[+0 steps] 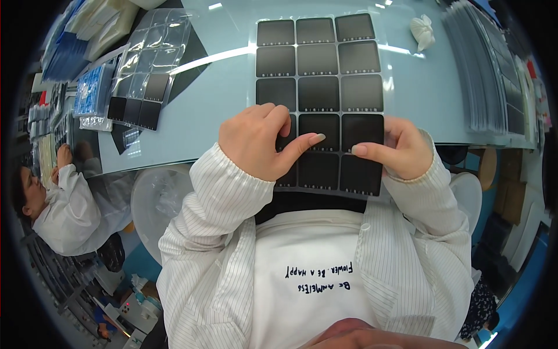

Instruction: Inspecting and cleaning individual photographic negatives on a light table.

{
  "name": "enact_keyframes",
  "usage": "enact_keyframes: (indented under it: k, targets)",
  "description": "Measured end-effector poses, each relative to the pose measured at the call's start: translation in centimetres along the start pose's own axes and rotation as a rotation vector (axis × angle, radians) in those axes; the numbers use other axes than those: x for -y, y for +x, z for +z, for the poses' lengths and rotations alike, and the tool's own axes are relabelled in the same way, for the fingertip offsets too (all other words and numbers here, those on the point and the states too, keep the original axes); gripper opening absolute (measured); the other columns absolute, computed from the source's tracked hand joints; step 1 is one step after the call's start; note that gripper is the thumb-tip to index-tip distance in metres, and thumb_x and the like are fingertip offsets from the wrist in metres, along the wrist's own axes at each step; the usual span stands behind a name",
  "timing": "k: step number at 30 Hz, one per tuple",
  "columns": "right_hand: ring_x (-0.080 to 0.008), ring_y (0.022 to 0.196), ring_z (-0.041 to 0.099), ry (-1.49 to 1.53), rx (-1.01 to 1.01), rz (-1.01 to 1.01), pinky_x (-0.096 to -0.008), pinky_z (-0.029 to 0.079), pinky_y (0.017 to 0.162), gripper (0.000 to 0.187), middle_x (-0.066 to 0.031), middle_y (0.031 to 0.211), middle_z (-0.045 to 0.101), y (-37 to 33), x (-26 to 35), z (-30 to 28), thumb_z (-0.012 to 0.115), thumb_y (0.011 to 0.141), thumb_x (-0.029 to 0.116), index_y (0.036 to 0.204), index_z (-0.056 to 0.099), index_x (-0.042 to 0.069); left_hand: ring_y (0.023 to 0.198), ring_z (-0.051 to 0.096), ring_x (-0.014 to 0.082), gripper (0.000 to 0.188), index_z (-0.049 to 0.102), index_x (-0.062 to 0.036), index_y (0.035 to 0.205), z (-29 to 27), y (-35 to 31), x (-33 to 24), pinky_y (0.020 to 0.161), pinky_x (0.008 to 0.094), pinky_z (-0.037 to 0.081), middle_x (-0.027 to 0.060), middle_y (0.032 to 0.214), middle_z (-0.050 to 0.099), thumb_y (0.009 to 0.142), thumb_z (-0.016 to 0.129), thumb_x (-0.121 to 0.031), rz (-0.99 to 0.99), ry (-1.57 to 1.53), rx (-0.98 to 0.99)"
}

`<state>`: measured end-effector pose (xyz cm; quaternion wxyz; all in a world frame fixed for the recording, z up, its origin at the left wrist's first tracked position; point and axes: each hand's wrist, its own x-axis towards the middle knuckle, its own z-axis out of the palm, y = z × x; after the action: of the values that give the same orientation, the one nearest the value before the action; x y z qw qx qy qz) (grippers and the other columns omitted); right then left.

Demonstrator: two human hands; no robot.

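Note:
A clear plastic tray (317,113) lies in front of me, its near end past the table edge. Dark rectangular panels (318,93) fill its pockets in three columns. My right hand (405,152) grips the tray's right edge, thumb on top and fingers underneath. Over the left column rests my left hand (256,142), with its fingers bent down and the thumb stretched apart from them across a middle panel. Nothing shows between that thumb and the fingers; the hand hides part of the tray's left edge.
Another clear tray (152,43), partly filled with dark panels, lies at the left. Stacked trays (474,70) stand at the right near a crumpled white wad (422,32). Bagged packs (93,87) sit at the far left. A person (67,203) works beyond the left table edge.

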<state>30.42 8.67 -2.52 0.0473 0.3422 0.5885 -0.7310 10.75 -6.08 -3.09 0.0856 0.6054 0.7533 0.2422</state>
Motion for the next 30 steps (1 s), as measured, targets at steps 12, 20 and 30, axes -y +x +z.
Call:
enact_keyframes:
  k: [12,20,30]
  targets:
    - [-0.0151,0.099,0.059,0.257,0.198,-0.079,-0.0293,0.046,0.087,0.036,-0.0080,0.108,0.062,2.2,0.2,2.0,0.065,0.081,0.004,0.116,0.056,-0.002,0.047,0.054,0.0272,0.050,0.049,-0.0042,0.058,-0.6,1.0,-0.1,0.044,0.0345,0.041,0.0107,0.052,0.052,0.076,0.066,-0.047,-0.077,-0.147,0.108]
    - [-0.0058,0.056,0.054,0.105,0.178,-0.102,-0.0194,0.043,0.046,0.024,-0.0023,0.075,0.061,3.0,-0.4,1.9,0.066,0.084,0.012,0.102,0.060,-0.003,0.043,0.048,0.0196,0.033,0.053,-0.0047,0.061,-0.9,1.3,1.2,0.041,0.0295,0.036,0.0061,0.051,0.047,0.072,0.065,-0.033,-0.068,-0.249,0.162]
    - [-0.0131,0.085,0.060,0.153,-0.014,-0.006,-0.0247,0.048,0.073,0.033,-0.0079,0.094,0.064,0.9,0.6,-0.6,0.067,0.078,0.003,0.108,0.057,-0.006,0.044,0.047,0.0206,0.025,0.049,-0.0011,0.061,-0.8,0.7,3.0,0.042,0.0303,0.034,0.0087,0.052,0.044,0.072,0.060,-0.021,-0.103,-0.461,0.106]
